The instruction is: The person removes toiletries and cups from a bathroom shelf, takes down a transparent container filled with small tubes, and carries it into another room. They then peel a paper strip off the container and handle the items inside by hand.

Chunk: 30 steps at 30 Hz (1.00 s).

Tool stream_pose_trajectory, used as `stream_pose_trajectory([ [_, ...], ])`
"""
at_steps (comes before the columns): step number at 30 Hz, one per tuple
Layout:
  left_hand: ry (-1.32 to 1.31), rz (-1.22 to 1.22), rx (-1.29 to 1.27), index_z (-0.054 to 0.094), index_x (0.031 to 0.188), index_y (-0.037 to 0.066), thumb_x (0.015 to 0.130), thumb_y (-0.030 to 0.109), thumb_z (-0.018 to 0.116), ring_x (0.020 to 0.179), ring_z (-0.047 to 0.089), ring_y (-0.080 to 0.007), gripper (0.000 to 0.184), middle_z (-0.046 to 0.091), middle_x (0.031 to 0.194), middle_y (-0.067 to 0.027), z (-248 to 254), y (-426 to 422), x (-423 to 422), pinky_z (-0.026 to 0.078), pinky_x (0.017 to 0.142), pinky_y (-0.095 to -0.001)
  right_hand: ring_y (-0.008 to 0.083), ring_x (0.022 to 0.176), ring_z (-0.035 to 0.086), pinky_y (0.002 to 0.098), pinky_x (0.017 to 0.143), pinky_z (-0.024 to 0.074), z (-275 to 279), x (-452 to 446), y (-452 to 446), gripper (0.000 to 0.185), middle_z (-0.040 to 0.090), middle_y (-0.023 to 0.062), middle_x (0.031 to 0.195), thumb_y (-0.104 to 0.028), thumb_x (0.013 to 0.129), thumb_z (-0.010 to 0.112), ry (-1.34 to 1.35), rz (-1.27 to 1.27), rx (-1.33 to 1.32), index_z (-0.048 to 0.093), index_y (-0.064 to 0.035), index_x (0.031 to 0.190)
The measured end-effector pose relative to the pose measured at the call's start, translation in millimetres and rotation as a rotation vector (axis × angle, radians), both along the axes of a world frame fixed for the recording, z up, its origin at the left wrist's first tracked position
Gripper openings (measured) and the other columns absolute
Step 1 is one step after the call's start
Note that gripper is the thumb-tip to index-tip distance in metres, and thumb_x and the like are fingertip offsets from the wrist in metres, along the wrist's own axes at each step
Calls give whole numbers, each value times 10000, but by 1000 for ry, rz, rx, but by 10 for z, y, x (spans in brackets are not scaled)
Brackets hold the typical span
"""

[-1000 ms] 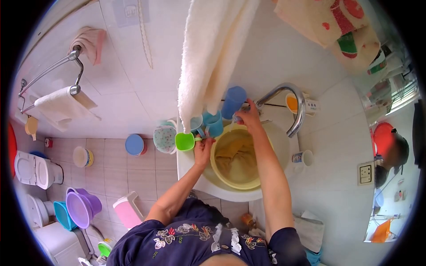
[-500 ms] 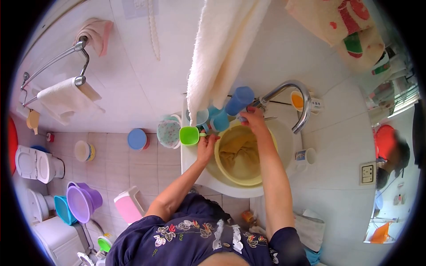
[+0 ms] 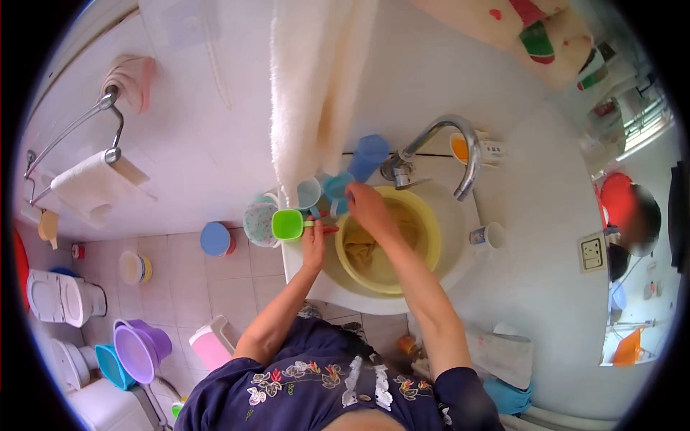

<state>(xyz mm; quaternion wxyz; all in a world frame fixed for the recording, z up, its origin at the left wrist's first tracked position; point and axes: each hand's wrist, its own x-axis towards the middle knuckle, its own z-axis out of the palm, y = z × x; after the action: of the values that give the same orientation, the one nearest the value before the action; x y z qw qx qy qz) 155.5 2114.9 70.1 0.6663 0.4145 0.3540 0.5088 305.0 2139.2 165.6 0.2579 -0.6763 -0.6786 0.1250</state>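
Observation:
My left hand [image 3: 314, 246] is at the handle of a bright green cup [image 3: 288, 225] on the sink's left edge, its fingers around the handle. My right hand [image 3: 367, 206] reaches across the basin, fingers closed at the right side of a light blue cup [image 3: 337, 186]. A paler cup [image 3: 308, 192] stands left of that one, and a darker blue cup [image 3: 371, 149] stands behind, nearer the tap. Below my right forearm, a yellow basin [image 3: 436, 248] sits in the sink with a yellowish cloth [image 3: 359, 251] in water.
A curved chrome tap [image 3: 471, 154] rises behind the basin. A white towel [image 3: 316, 86] hangs over the cups. On the sink's right stands a white cup [image 3: 491, 235]. A patterned tub [image 3: 261, 221] is left of the sink. Purple buckets [image 3: 140, 348] stand on the floor.
My right hand has moved left, from beside the darker blue cup to the light blue cup. My left hand stays by the green cup. The whole view has shifted slightly.

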Motion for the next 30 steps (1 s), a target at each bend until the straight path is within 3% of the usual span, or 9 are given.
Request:
stream_pose_trajectory([
  [6, 111, 57, 45, 469, 966, 12, 940, 205, 355, 645, 536, -126, 226, 496, 751, -38, 233, -196, -90, 445, 636, -258, 246, 680, 599, 336, 615, 470, 331, 431, -935, 155, 604, 127, 741, -72, 717, 573, 361, -233, -203, 554, -41, 868],
  [12, 306, -133, 176, 478, 955, -3, 939, 184, 364, 620, 527, -111, 220, 506, 676, -32, 560, -375, -111, 409, 608, -236, 226, 544, 587, 321, 515, 476, 471, 1474, -1402, 164, 601, 122, 704, -92, 718, 571, 295, -465, -118, 558, -42, 874],
  [16, 220, -255, 97, 479, 941, -16, 931, 152, 379, 586, 517, -115, 196, 492, 678, -37, 856, -470, -10, 423, 583, -240, 227, 502, 579, 328, 464, 466, 343, 2066, -1150, 159, 591, 120, 668, -92, 706, 575, 336, -509, 34, 559, -43, 857],
  [18, 236, -260, 98, 479, 939, -18, 931, 151, 379, 590, 517, -113, 197, 488, 683, -34, 943, -581, 59, 421, 569, -236, 140, 465, 549, 270, 390, 439, 70, 2293, -850, 163, 576, 82, 666, -37, 711, 566, 252, -492, 163, 543, -15, 871],
  [20, 258, -252, 107, 481, 935, -21, 931, 151, 379, 595, 517, -112, 199, 486, 690, -33, 1015, -635, 129, 420, 561, -234, 155, 483, 564, 269, 394, 443, -101, 2408, -567, 151, 578, 93, 640, -37, 709, 564, 286, -495, 124, 537, -16, 856],
  [23, 293, -220, 101, 488, 926, -23, 931, 153, 383, 603, 519, -112, 204, 489, 707, -34, 1066, -710, 170, 417, 566, -235, 292, 586, 581, 382, 573, 462, -452, 2516, -247, 134, 588, 133, 651, -69, 698, 568, 212, -489, 203, 571, -53, 831],
  [26, 299, -163, 54, 495, 923, -23, 929, 158, 393, 610, 522, -113, 209, 492, 729, -37, 1014, -729, 157, 415, 583, -236, 306, 633, 579, 400, 609, 454, -531, 2495, -68, 172, 582, 134, 646, -62, 692, 574, 92, -464, 321, 553, -54, 863],
  [30, 308, -76, 21, 495, 941, -24, 925, 167, 407, 614, 532, -117, 211, 492, 760, -39, 891, -758, 94, 418, 583, -227, 261, 584, 581, 371, 558, 458, -240, 2333, -197, 267, 584, 107, 665, -66, 708, 583, 244, -548, 261, 500, -64, 961],
])
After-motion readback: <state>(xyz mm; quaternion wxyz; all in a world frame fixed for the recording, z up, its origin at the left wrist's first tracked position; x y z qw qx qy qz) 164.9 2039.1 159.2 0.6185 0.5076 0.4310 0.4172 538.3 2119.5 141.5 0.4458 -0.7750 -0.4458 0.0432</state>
